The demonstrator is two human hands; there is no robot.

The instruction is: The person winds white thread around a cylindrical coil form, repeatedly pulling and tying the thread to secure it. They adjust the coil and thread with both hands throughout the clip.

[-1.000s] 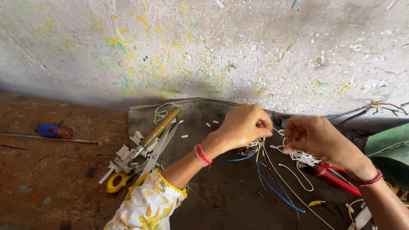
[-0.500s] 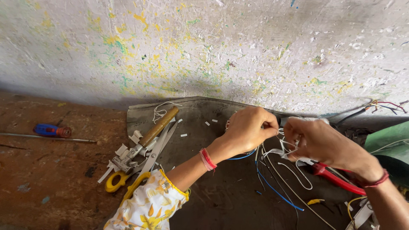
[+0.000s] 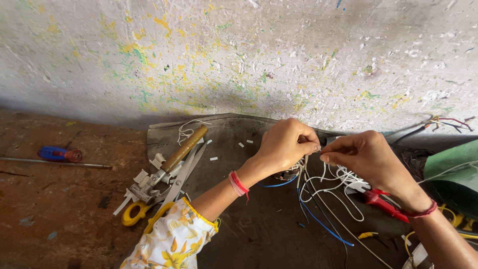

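Above the dark mat (image 3: 249, 224), both hands have drawn closer, left hand (image 3: 286, 144) and right hand (image 3: 363, 154) fingers pinching white wires (image 3: 338, 179).

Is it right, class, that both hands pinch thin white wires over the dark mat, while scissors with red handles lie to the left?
Not quite. The head view shows the scissors have yellow handles, not red. The rest holds: left hand and right hand pinch white wires over the dark mat.

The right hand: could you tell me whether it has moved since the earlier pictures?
Yes. The right hand has shifted left, toward the left hand, closing the gap between them above the red-handled pliers on the dark mat.
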